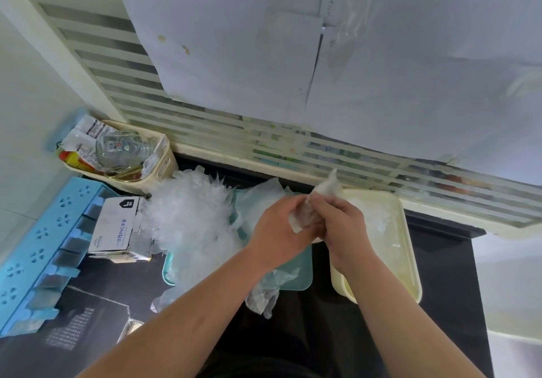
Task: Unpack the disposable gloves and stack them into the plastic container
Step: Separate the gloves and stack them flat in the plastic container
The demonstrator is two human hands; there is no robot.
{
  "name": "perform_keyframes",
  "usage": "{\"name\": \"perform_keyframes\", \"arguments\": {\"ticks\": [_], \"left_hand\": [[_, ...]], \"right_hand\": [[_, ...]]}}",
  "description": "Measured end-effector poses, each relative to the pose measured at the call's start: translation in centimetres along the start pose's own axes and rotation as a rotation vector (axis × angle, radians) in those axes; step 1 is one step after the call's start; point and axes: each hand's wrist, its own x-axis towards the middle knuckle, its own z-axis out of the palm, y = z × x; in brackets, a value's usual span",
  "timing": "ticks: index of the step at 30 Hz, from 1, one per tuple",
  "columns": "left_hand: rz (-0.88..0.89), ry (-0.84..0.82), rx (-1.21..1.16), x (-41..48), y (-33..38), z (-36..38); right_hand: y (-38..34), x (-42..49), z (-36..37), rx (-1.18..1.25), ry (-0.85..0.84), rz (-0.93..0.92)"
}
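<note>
My left hand (pixel 278 226) and right hand (pixel 341 219) both pinch one crumpled glove (pixel 303 216) at frame centre, right beside the cream container (pixel 391 272) so the drop is short. The loose pile (pixel 190 213) waits centre-left. Some gloves are probably already in the container.

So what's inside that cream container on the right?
In the cream container, a few clear gloves lie at the far end; the rest looks bare. The right hand, gripping a glove, and its forearm cover the near left side.
</note>
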Motion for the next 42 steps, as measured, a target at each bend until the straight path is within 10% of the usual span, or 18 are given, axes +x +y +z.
{"name": "perform_keyframes", "arguments": {"ticks": [8,14,28,34,42], "left_hand": [[-0.027,0.062,-0.242,-0.5,3.4,-1.2],[-0.389,0.214,-0.521,0.6,4.8,-1.0],[-0.578,-0.167,-0.952,3.9,10.6,3.2],[-0.543,-0.078,-0.233,3.9,8.3,7.6],[-0.675,-0.324,-0.524,3.7,6.9,10.4]], "right_hand": [[-3.3,-1.2,-2.3,0.036,0.013,-0.058],[-5.1,-0.7,-6.7,-0.008,0.022,-0.095],[-7.9,-3.1,-17.8,0.03,-0.521,-0.005],[-7.6,-3.2,-20.4,0.005,-0.443,0.047],[-5.8,-2.2,-21.3,0.001,-0.338,0.125]]}}
